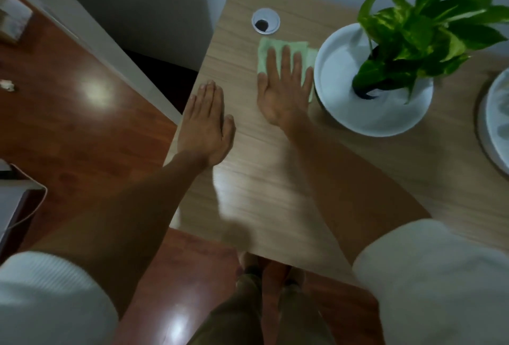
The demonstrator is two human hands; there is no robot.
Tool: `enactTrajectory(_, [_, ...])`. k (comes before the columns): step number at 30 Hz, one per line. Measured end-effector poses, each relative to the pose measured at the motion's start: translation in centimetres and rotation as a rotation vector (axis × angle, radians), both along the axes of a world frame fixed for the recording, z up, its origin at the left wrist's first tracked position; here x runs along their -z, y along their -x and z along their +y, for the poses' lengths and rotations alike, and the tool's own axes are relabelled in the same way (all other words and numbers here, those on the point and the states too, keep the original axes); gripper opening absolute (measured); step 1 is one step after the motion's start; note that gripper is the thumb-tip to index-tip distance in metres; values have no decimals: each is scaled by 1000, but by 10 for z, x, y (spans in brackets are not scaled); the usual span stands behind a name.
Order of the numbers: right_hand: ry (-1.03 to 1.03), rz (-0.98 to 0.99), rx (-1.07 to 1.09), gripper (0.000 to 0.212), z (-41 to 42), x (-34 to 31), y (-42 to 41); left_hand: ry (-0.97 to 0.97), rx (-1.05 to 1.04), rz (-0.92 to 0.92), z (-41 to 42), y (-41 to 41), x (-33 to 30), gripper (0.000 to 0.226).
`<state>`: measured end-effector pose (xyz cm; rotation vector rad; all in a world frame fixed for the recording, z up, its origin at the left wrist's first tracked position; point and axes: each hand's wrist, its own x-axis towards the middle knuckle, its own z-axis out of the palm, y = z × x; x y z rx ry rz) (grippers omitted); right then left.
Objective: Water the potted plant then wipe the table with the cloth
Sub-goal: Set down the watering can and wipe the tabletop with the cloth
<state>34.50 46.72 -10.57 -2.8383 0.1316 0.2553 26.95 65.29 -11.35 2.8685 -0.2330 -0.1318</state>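
A pale green cloth (271,48) lies flat on the light wooden table (261,179), just left of the white pot (344,113). My right hand (283,88) presses flat on the cloth with fingers spread, covering most of it. My left hand (206,127) rests palm down on the bare table near its left edge, fingers together, holding nothing. The potted plant (424,33) has broad green leaves rising from the round white pot at the right.
A round silver cable grommet (265,21) sits in the table just behind the cloth. Part of a second white round object (495,124) shows at the right edge. Reddish wooden floor (82,124) lies left of the table; my legs stand at its front edge.
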Motion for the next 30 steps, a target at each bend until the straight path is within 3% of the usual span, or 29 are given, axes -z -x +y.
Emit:
enactTrajectory(6, [-36,5,154,62,-12,0,-78,-15,-9,-16,-2,-3,5,69])
enactTrajectory(10, [29,-23,134,62,-7,10,-77,-7,-8,-5,0,-3,3,69])
enactTrajectory(14, [96,-249,-64,54,21,28,-15,17,-14,-16,2,-4,1,67])
enactTrajectory(18, [109,-241,-418,55,25,23,64,125,-6,-13,5,2,-3,67])
enactTrajectory(21, [103,-229,-554,54,10,19,94,151,-34,-18,10,16,-11,68])
enactTrajectory(30, [101,-92,-235,59,28,6,-73,11,-127,17,31,93,0,65])
